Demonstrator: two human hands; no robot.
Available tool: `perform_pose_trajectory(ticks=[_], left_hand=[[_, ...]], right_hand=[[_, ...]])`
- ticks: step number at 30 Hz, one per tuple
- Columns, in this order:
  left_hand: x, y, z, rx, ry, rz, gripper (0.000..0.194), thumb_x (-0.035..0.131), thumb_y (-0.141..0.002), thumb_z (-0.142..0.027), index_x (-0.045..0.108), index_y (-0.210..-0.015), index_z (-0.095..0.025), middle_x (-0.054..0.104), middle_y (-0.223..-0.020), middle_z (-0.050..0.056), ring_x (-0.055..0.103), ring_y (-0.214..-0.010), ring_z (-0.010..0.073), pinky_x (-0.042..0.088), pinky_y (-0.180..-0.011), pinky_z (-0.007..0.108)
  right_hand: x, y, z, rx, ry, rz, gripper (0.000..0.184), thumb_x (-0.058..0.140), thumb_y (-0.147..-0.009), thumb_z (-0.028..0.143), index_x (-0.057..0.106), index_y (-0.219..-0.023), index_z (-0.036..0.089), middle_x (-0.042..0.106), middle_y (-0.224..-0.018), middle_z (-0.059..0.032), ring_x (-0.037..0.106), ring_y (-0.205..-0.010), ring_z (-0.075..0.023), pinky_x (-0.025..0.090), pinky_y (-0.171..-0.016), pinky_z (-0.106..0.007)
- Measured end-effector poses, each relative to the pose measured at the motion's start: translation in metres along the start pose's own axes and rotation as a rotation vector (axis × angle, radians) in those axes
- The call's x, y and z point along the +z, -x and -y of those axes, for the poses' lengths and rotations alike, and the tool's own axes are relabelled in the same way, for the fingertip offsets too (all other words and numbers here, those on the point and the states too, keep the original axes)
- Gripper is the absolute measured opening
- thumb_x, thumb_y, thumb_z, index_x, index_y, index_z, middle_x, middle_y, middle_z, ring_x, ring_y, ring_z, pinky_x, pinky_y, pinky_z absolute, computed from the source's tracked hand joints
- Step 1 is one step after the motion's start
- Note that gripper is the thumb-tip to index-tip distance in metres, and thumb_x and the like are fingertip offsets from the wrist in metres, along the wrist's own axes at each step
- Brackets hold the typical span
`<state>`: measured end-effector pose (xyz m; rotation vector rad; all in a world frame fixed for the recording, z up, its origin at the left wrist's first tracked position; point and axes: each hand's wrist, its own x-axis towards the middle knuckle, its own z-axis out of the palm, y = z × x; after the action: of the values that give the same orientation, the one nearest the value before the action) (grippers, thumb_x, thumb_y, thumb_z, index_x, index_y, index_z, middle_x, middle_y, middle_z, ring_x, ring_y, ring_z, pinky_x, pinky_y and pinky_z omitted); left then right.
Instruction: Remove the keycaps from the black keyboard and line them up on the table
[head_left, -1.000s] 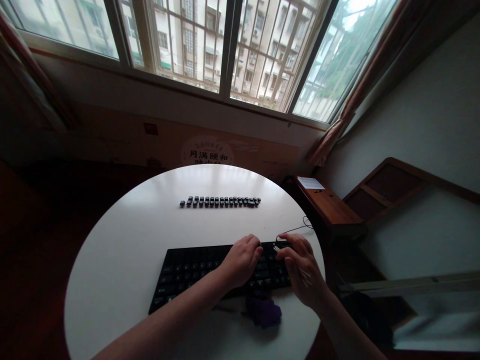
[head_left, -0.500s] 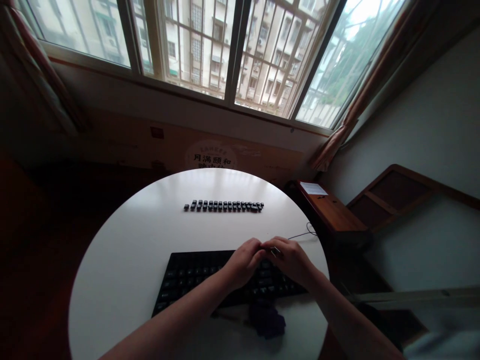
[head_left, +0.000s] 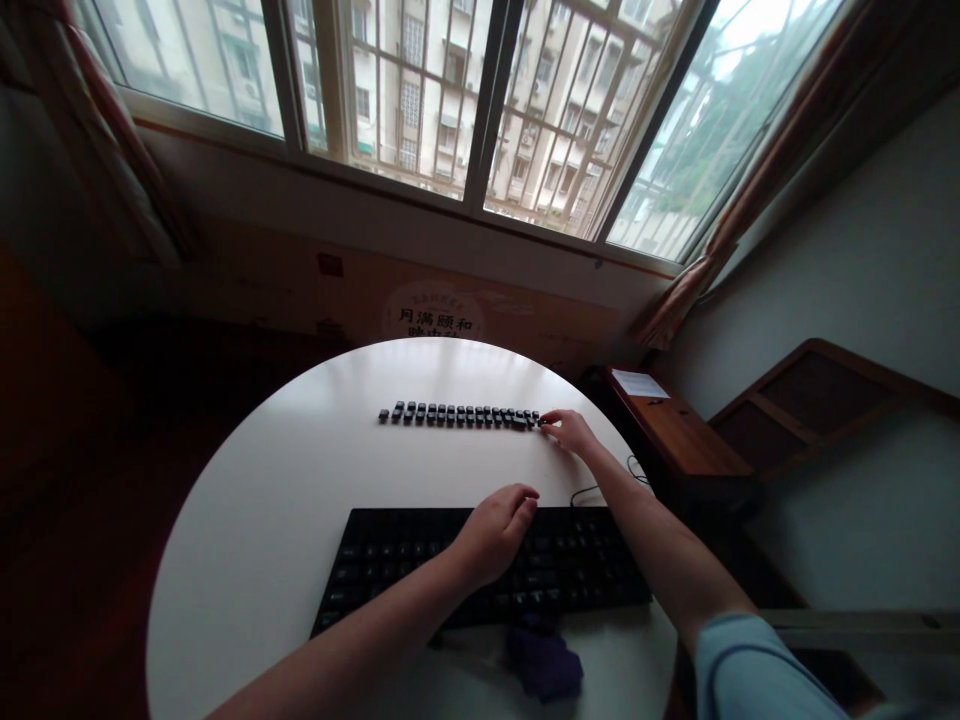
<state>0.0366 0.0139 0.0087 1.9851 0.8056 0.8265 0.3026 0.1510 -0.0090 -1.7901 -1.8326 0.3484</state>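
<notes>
A black keyboard point(head_left: 420, 550) lies across the near part of the white round table point(head_left: 247, 520). My left hand point(head_left: 496, 532) is over its upper middle, fingers curled together; whatever they may hold is hidden. Farther back, two rows of loose black keycaps point(head_left: 465, 415) run from left to right. At their right end my right hand point(head_left: 570, 432) pinches a small dark keycap point(head_left: 543, 421) close to the tabletop. A crumpled purple cloth point(head_left: 546, 660) lies just below the keyboard, near a thin, dim item I cannot make out.
A thin black cable point(head_left: 589, 490) leads from the keyboard's back toward the table's right edge. Past that edge stands a wooden cabinet point(head_left: 697, 440) with a paper sheet point(head_left: 637, 384) on top. Barred windows point(head_left: 420, 110) and curtains are beyond the table.
My right hand has left my left hand above the keyboard and reached forward to the right end of the keycap rows. My left hand stays over the keyboard. The view has shifted slightly.
</notes>
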Motion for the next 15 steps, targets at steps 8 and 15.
perform_pose_trajectory(ticks=[8,15], left_hand=[[-0.001,0.001,-0.001,-0.025,0.027,0.003,0.038,0.034,-0.098,-0.039,0.057,-0.120,-0.018,0.065,-0.120,0.010,0.059,-0.111,0.0231,0.044,-0.098,0.037],[0.001,0.001,0.002,-0.059,0.018,0.002,0.041,0.034,-0.098,-0.042,0.051,-0.127,-0.019,0.067,-0.103,0.008,0.062,-0.098,0.0225,0.047,-0.090,0.036]], right_hand=[[0.010,-0.007,-0.010,0.003,0.002,0.012,0.024,0.068,-0.076,0.021,0.077,-0.098,0.018,0.076,-0.093,-0.0069,0.070,-0.085,-0.0209,0.051,-0.080,-0.030],[-0.003,0.003,0.007,-0.041,-0.036,-0.065,0.023,0.071,-0.073,0.021,0.076,-0.096,0.019,0.075,-0.085,-0.0057,0.068,-0.083,-0.0221,0.050,-0.086,-0.035]])
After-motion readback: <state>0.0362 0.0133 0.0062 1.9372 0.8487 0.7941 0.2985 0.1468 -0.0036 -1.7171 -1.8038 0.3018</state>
